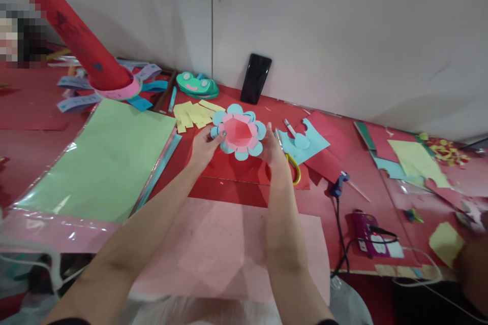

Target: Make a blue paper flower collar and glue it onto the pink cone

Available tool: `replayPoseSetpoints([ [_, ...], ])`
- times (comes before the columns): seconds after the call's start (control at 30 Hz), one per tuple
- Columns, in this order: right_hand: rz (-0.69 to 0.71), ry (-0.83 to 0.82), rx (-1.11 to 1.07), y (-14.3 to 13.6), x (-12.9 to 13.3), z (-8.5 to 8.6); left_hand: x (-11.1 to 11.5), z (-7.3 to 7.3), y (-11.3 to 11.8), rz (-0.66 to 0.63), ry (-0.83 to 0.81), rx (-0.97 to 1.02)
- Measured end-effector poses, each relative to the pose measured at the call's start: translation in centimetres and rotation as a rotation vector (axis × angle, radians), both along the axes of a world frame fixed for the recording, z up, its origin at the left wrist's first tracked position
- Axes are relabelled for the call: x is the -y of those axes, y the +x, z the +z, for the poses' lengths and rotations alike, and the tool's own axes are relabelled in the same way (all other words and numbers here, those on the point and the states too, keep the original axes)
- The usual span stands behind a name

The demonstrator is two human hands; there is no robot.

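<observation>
Between my hands is a paper flower, with a pink cup-like middle and a ring of rounded light-blue petals. My left hand grips its left side, thumb on the pink rim. At its right side my right hand holds the petal edge; its fingers are mostly hidden behind. Right beside that hand lie scissors with yellow handles, partly covered. Blue paper with a cut-out edge lies to their right. Several yellow paper strips sit just left of the flower.
A stack of coloured sheets in clear plastic lies left, below a slanting red tube. A black phone leans on the wall. Green frog-face cut-outs lie at the back. A purple power strip with cables sits right.
</observation>
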State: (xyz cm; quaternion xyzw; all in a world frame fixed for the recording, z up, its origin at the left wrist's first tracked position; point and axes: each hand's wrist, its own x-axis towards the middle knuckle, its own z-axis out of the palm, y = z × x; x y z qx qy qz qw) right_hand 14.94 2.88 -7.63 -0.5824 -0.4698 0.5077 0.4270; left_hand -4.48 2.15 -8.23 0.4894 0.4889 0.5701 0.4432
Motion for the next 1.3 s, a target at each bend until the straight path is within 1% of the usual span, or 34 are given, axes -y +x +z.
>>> replayPoseSetpoints([
  [0.03, -0.031, -0.135, -0.071, 0.4, 0.2, 0.3, 0.0, 0.0, 0.0, 0.011, 0.002, -0.004],
  [0.07, -0.054, -0.224, -0.139, 0.8, 0.4, 0.8, 0.0, 0.1, -0.1, 0.012, 0.003, -0.006],
  [0.1, -0.056, -0.236, -0.168, 1.0, 0.7, 1.3, 0.1, 0.1, -0.1, 0.004, 0.002, -0.009],
  [0.13, -0.036, -0.221, -0.187, 1.1, 1.0, 1.8, 0.1, 0.1, -0.1, 0.001, 0.002, -0.015],
  [0.2, 0.086, -0.131, -0.225, 1.0, 1.7, 2.8, 0.2, 0.1, -0.1, 0.021, 0.013, -0.047],
  [0.3, 0.244, -0.023, -0.177, 0.5, 2.4, 3.8, 0.2, 0.1, -0.1, 0.097, 0.033, -0.089],
  [0.33, 0.269, -0.003, -0.136, 0.2, 2.5, 3.9, 0.1, 0.0, 0.0, 0.104, 0.030, -0.075],
  [0.4, 0.264, 0.028, -0.062, -0.3, 2.6, 4.1, 0.1, -0.1, 0.0, 0.079, 0.011, -0.017],
  [0.53, 0.160, 0.059, -0.021, -0.8, 2.3, 4.0, 0.0, -0.2, 0.3, 0.017, -0.012, 0.083],
  [0.63, 0.151, 0.074, -0.027, -0.7, 2.1, 3.7, 0.0, -0.1, 0.4, -0.010, -0.022, 0.123],
  [0.73, 0.137, 0.072, -0.023, -0.3, 1.9, 3.2, 0.0, -0.1, 0.4, -0.059, -0.063, 0.117],
  [0.8, 0.127, 0.057, -0.020, -0.2, 1.8, 3.0, -0.1, -0.2, 0.4, -0.078, -0.100, 0.078],
  [0.9, 0.102, 0.017, -0.011, -0.4, 1.7, 2.7, -0.1, -0.7, 0.4, -0.063, -0.121, 0.016],
  [1.0, 0.091, -0.003, -0.055, -0.9, 1.8, 2.5, -0.1, -1.0, 0.4, -0.065, -0.096, 0.010],
  [1.13, 0.098, -0.017, -0.136, -1.4, 1.6, 2.1, 0.0, -0.7, 0.5, -0.072, -0.090, 0.029],
  [1.3, 0.066, 0.009, -0.140, -1.6, 1.3, 1.6, 0.1, -0.5, 0.7, -0.090, -0.116, 0.120],
])
